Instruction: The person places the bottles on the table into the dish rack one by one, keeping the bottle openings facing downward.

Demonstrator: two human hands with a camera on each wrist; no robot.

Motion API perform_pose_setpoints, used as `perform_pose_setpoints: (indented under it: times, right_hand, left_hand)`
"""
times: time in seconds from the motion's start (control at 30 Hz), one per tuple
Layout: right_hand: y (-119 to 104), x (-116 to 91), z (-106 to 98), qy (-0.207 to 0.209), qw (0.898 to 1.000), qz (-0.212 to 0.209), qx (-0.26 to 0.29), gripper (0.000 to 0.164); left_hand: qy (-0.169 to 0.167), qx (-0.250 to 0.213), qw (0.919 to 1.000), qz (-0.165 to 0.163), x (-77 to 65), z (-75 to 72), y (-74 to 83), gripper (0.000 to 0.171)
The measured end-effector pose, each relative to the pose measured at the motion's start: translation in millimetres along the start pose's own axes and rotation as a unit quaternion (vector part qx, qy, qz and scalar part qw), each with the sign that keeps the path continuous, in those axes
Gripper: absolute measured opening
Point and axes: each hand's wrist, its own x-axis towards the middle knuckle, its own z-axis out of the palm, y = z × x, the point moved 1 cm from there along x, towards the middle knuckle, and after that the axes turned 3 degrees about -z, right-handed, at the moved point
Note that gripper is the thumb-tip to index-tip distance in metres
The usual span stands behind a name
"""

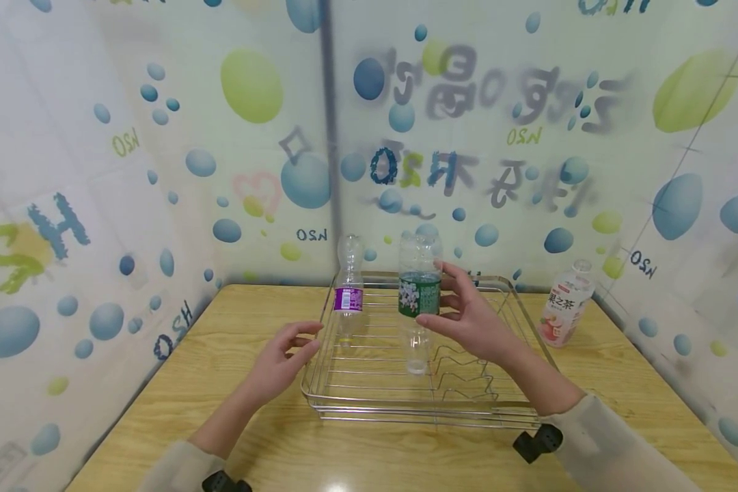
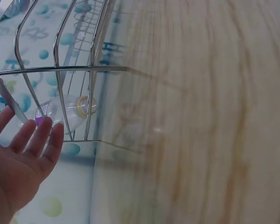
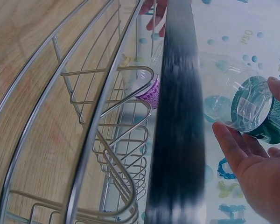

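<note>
My right hand (image 1: 476, 318) holds a clear plastic bottle with a green label (image 1: 419, 294), neck down, over the wire rack (image 1: 375, 414). Thumb and fingers lie on either side of its label, as the right wrist view also shows. Inside the rack at the left stands a clear bottle with a purple label (image 1: 348, 299); its mouth with a yellow ring (image 2: 83, 107) points down. Beside the rack's left rim is my left hand (image 1: 279, 362), fingers loosely bent and nothing gripped. Whether its fingertips touch the rim I cannot tell.
A bottle with a white and pink label (image 1: 567, 306) stands on the wooden table (image 1: 246, 437), right of the rack. Bent wire dividers (image 1: 467, 379) rise in the rack's right part. A curtain printed with dots (image 1: 270, 225) closes off the back and sides.
</note>
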Motion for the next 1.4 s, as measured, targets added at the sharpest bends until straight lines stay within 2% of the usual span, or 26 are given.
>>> perform_pose_setpoints:
  times: [0.13, 0.3, 0.67, 1.03, 1.4]
  right_hand:
    - [-1, 2, -1, 0.001, 1.0, 0.002, 0.001, 0.094]
    - [-3, 5, -3, 0.004, 1.0, 0.0, -0.008, 0.094]
    - [-15, 21, -8, 0.013, 1.0, 0.009, -0.021, 0.096]
    - [-27, 49, -6, 0.033, 0.999, 0.023, -0.013, 0.098]
    - [-12, 82, -4, 0.064, 0.997, 0.05, 0.002, 0.101]
  left_hand:
    - [-0.036, -0.041, 0.9985, 0.011, 0.1, 4.6, -2.2, 0.042]
    - [-0.06, -0.087, 0.9944, 0.01, 0.4, 7.5, -2.2, 0.042]
    - [-0.085, -0.167, 0.9824, 0.009, -3.6, 14.8, -5.0, 0.042]
    - [-0.098, -0.171, 0.9804, 0.001, -2.7, 13.1, -4.8, 0.045]
    - [-0.098, -0.167, 0.981, 0.009, -1.8, 12.9, -4.9, 0.044]
